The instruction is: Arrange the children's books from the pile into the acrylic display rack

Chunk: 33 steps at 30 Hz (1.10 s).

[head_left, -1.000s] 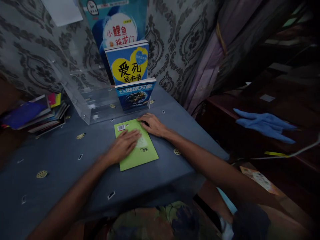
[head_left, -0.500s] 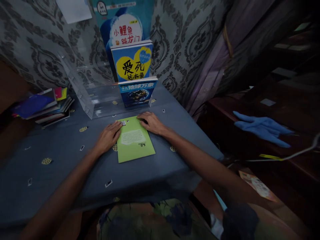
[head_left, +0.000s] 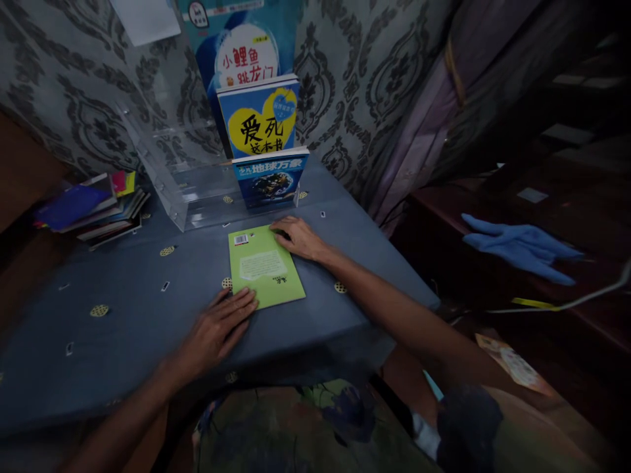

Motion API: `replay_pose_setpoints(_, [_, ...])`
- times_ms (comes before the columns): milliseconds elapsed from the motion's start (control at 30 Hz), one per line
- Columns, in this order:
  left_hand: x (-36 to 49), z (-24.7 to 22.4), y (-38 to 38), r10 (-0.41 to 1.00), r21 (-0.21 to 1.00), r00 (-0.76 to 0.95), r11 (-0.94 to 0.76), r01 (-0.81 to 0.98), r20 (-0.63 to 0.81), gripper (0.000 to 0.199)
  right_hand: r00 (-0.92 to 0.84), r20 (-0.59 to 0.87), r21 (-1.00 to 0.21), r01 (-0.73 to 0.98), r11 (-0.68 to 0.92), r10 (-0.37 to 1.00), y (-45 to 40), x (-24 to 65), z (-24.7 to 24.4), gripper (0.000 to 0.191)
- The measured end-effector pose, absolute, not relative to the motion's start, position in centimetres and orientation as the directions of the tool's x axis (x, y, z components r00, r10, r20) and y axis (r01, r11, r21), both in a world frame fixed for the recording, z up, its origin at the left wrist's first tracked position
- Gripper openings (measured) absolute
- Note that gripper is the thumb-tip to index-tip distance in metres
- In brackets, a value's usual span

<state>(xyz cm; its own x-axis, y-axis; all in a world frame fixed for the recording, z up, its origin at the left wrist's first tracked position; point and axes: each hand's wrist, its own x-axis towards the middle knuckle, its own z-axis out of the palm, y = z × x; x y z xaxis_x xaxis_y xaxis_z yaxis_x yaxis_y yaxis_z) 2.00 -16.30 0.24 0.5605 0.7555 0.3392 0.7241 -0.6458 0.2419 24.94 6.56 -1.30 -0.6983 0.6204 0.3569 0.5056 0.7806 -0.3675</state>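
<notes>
A light green book [head_left: 266, 266] lies flat on the blue patterned tablecloth, its barcode and a pale text block facing up. My left hand [head_left: 221, 325] rests at the book's near left corner, open, fingers stretched out and fingertips on the cover. At the far right corner, my right hand [head_left: 300, 238] has its fingers bent over the book's edge. Just beyond the book, a clear acrylic stand [head_left: 172, 203] holds a blue book with a globe [head_left: 271, 180], a blue book with a yellow heart [head_left: 261, 125] and a teal book [head_left: 246, 56] in rising tiers.
A stack of books and papers [head_left: 98, 207] sits on the table's left side. To the right, a blue glove [head_left: 520, 246] and a pale cable [head_left: 586, 303] lie on a dark red surface. A patterned curtain [head_left: 335, 98] hangs behind the table.
My left hand has slid from the book's far left corner toward me to its near left corner, uncovering the barcode. My right hand stays at the far right corner.
</notes>
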Motion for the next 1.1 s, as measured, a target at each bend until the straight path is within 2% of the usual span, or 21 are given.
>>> replay_pose_setpoints(167, [2.5,0.2,-15.5,0.734,0.165,0.592,-0.664,0.730,0.333,0.042,-0.678,0.351,-0.409,0.510,0.757,0.646,5.3,24.7,-0.4,0.031])
replay_pose_setpoints(300, [3.8,0.3,-14.7,0.731,0.113,0.609,-0.664,0.739,0.309,0.038,-0.673,0.402,-0.467,0.433,0.771,0.621,2.2,25.2,0.1,0.028])
replay_pose_setpoints(467, [5.5,0.5,-13.2,0.725,0.126,0.643,-0.682,0.721,0.247,0.040,-0.628,0.459,-0.589,0.315,0.745,0.628,-3.1,27.4,-0.1,0.028])
replay_pose_setpoints(733, [6.3,0.8,-11.3,0.718,0.181,0.672,-0.696,0.695,0.183,0.041,-0.558,0.424,-0.710,0.285,0.644,0.713,-6.0,29.3,0.0,0.029])
replay_pose_setpoints(900, [3.8,0.3,-9.4,0.814,0.232,0.538,-0.579,0.782,0.217,0.043,-0.557,0.409,-0.715,0.298,0.633,0.723,-5.9,29.2,-0.1,0.029])
replay_pose_setpoints(1100, [0.4,-0.4,-6.7,0.912,0.239,0.320,-0.381,0.893,0.257,0.048,-0.570,0.381,-0.713,0.319,0.624,0.728,-6.0,29.4,-0.1,0.030])
